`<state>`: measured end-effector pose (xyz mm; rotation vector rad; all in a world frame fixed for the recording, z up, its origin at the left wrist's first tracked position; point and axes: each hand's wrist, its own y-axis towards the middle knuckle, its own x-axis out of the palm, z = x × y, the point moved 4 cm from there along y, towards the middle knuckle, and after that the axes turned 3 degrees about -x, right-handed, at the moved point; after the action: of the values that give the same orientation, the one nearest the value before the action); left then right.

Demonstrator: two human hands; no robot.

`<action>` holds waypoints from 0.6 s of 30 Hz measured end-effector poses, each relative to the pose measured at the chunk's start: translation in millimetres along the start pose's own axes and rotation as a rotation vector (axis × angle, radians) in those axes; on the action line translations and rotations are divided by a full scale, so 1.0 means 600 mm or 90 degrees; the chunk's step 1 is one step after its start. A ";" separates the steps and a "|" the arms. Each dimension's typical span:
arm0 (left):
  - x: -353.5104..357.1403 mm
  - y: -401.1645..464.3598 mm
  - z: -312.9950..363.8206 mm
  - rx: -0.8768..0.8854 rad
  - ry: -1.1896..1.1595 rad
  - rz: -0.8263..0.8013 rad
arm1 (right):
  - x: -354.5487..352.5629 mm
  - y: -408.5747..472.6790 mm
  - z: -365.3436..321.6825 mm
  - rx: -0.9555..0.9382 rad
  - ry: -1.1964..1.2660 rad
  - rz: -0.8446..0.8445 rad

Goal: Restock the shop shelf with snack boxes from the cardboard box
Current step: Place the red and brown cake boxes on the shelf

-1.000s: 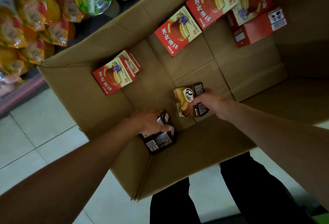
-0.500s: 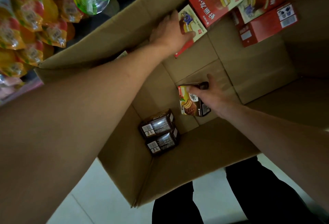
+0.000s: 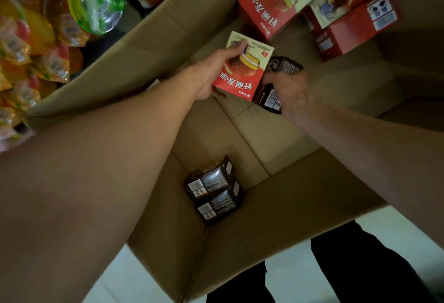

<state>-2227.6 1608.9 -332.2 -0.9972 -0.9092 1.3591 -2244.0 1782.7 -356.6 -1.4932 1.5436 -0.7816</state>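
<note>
Left hand (image 3: pixel 211 74) has lifted red box (image 3: pixel 242 71) beside right hand's (image 3: pixel 290 91) brown box (image 3: pixel 283 69).

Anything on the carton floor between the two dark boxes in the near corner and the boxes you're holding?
No. In the head view, only bare cardboard floor lies between the dark pair and the held red box and dark box.

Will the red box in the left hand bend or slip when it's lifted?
Probably not. The red box looks like stiff carton with sharp, uncrushed corners. It seems light, since the left hand alone holds it. Its glossy print might be slightly slippery.
</note>
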 end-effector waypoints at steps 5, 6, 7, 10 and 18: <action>0.058 -0.049 -0.033 -0.009 -0.047 0.036 | -0.046 -0.040 -0.008 -0.032 -0.093 0.004; 0.074 -0.070 -0.035 0.000 -0.066 0.037 | -0.063 -0.059 -0.014 -0.033 -0.108 0.011; 0.090 -0.093 -0.034 0.010 -0.090 0.031 | -0.081 -0.082 -0.020 -0.036 -0.125 0.018; 0.121 -0.180 -0.018 0.038 -0.163 0.009 | -0.140 -0.164 -0.047 -0.043 -0.159 0.033; 0.137 -0.531 0.113 0.076 -0.168 -0.038 | -0.247 -0.513 -0.205 -0.135 -0.121 0.086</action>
<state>-2181.7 1705.3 -14.0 -0.7052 -1.0309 1.4991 -2214.7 1885.0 -9.5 -1.5467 1.6004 -0.3950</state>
